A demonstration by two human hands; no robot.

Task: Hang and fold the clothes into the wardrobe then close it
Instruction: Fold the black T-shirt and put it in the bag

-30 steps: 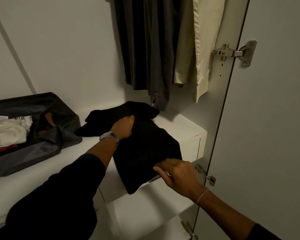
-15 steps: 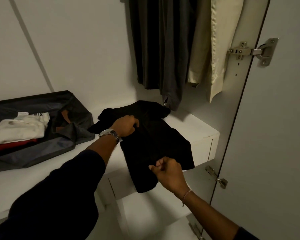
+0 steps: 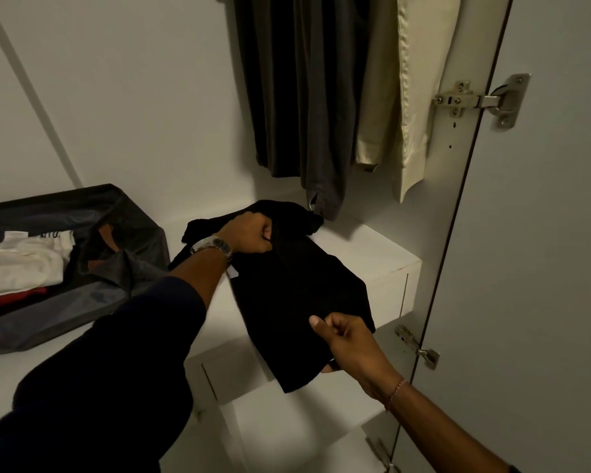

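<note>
A black garment (image 3: pixel 297 288) lies on the white wardrobe shelf (image 3: pixel 379 250), its near end hanging over the shelf's front edge. My left hand (image 3: pixel 249 233), with a watch on the wrist, grips the cloth near its far end. My right hand (image 3: pixel 345 343) pinches a fold at the near hanging end. Dark and cream clothes (image 3: pixel 321 97) hang above the shelf. The white wardrobe door (image 3: pixel 543 268) stands open at the right.
An open dark fabric storage box (image 3: pixel 93 268) on the left of the shelf holds folded white and red clothes (image 3: pixel 21 264). Drawer fronts (image 3: pixel 386 295) sit below the shelf. Metal hinges (image 3: pixel 481 100) join the door to the side panel.
My right hand went from the garment's lower right edge to its near middle and pinched a fold there. My left hand tightened on the far end. The view shifted slightly left.
</note>
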